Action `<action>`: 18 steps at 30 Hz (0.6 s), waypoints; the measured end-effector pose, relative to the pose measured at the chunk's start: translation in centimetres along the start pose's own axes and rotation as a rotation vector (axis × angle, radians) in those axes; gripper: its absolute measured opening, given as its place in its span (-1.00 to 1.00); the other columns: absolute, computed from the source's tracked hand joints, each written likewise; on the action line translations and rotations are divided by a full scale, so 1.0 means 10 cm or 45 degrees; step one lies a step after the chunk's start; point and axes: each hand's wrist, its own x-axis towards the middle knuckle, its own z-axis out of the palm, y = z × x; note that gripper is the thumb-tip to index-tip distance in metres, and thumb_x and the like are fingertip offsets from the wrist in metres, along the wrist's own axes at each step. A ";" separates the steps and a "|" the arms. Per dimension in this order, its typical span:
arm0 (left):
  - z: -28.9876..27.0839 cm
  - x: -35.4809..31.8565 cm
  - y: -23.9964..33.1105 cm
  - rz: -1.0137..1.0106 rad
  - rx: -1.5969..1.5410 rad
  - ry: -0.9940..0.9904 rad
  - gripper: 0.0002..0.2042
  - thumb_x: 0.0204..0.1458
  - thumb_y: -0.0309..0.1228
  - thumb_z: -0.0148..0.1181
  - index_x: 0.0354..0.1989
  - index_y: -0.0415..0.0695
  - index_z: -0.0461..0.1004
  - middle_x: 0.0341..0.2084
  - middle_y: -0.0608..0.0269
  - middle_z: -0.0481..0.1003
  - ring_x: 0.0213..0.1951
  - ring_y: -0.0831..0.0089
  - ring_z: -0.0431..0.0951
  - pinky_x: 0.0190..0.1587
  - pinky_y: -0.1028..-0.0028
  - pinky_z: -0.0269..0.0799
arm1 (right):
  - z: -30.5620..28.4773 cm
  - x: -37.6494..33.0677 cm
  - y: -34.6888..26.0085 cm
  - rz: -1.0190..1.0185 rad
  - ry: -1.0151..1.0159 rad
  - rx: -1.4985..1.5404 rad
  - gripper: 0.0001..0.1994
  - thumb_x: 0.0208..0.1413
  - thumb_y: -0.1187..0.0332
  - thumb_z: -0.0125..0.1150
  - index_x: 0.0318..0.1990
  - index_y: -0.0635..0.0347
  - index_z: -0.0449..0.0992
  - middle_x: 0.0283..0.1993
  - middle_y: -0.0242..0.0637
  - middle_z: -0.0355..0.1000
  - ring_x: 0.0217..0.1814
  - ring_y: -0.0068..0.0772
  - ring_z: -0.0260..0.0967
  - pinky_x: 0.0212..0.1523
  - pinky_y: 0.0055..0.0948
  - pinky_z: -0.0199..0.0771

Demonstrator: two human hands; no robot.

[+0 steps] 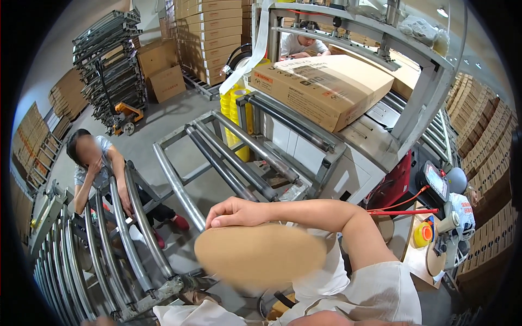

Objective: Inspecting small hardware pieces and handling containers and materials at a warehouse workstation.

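Note:
My right hand [235, 213] reaches in from the right with the elbow bent. Its fingers are closed on the upper left edge of a flat oval cardboard piece [261, 254], tan and smeared by motion, in front of my body. The hand hovers over the near end of a steel roller [179, 187]; touching cannot be made out. Of my left arm, the pale sleeve [190, 315] shows at the bottom edge. A sliver of skin at the lower left seems to be my left hand [98, 321], its fingers cut off by the frame.
A large brown carton [321, 89] lies on the metal-framed machine [418, 103] ahead. A person sits beside the roller conveyor [117, 239] at left; another bends behind the machine. Yellow rolls [234, 117] stand near the frame. At right, a bench [416, 244] holds a yellow tape roll [423, 234].

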 end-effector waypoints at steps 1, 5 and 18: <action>-0.01 -0.06 0.02 -0.388 -0.470 0.348 -0.69 0.05 -0.42 0.04 -0.01 -0.13 0.30 -0.29 0.18 0.38 -0.37 0.47 0.44 -0.39 0.62 0.35 | -0.01 0.01 0.03 -0.006 -0.002 -0.005 -0.73 0.12 0.24 0.03 -0.20 0.29 0.43 -0.35 -0.27 0.45 -0.27 -0.57 0.34 -0.23 -0.53 0.33; 0.09 -0.11 -0.23 -0.240 1.522 0.110 -0.51 0.07 -0.38 0.03 0.19 -0.08 0.07 -0.34 0.06 0.36 -0.39 0.37 0.42 -0.38 0.50 0.39 | 0.06 -0.06 -0.02 0.077 -0.159 -1.084 -0.71 0.09 0.17 0.01 -0.24 0.23 0.41 -0.43 -0.08 0.43 -0.37 -0.15 0.41 -0.29 -0.31 0.34; -0.48 -0.32 0.12 0.522 1.272 -0.178 -0.53 0.10 -0.30 -0.05 0.18 -0.15 0.08 -0.23 0.02 0.23 -0.25 0.25 0.21 -0.24 0.32 0.18 | 0.07 0.01 0.01 0.101 -0.106 -0.774 -0.76 0.08 0.22 0.03 -0.25 0.22 0.42 -0.57 -0.24 0.39 -0.55 -0.37 0.30 -0.48 -0.37 0.24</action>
